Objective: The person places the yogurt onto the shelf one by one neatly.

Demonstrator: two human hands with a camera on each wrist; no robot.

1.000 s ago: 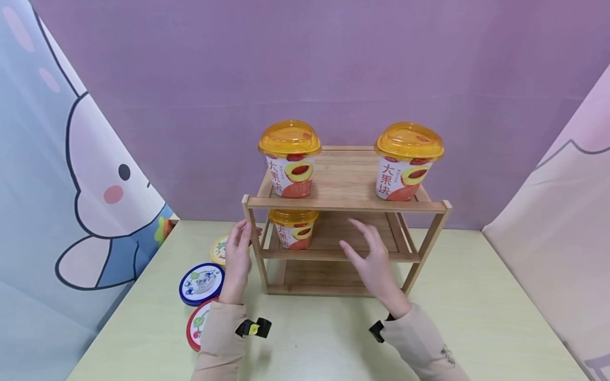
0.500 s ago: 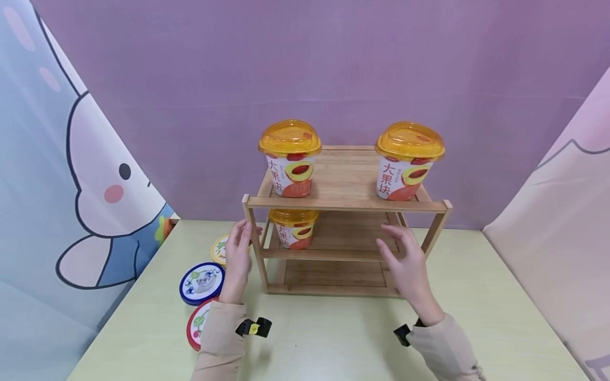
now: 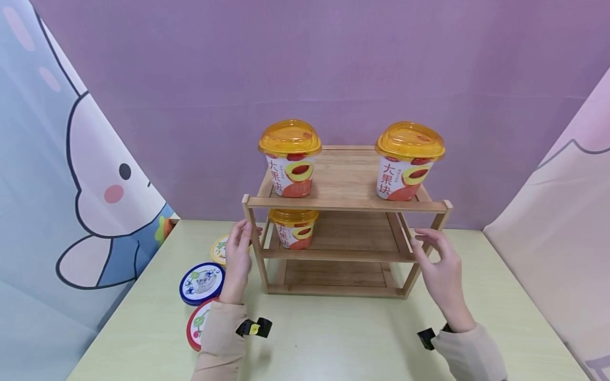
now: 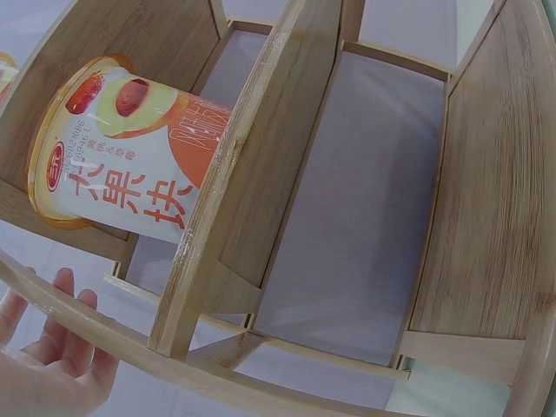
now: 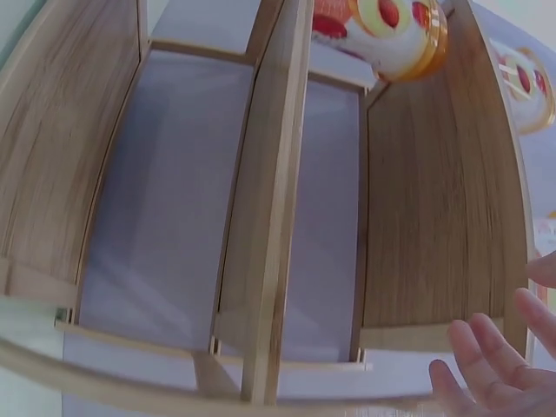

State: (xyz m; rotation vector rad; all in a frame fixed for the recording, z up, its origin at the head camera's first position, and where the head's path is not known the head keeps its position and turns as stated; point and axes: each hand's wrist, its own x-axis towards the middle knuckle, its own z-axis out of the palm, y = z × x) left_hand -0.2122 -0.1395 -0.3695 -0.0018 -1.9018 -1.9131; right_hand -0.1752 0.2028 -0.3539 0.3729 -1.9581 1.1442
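A three-tier wooden rack stands on the table. Two yogurt cups with orange domed lids, a left cup and a right cup, sit on its top shelf. Another cup stands at the left of the middle shelf, close up in the left wrist view. My left hand is at the rack's left front post, its loosely bent fingers partly behind the post; contact is unclear. My right hand is beside the right front post, fingers spread and lightly bent, holding nothing.
Left of the rack lie round lidded tubs: a blue-rimmed tub, a red-rimmed tub partly under the left sleeve, and a yellow-rimmed tub partly behind the left hand. A purple cloth hangs behind the rack.
My right hand has moved right, from in front of the middle shelf to the rack's right front post. The left hand, rack and cups have stayed put.
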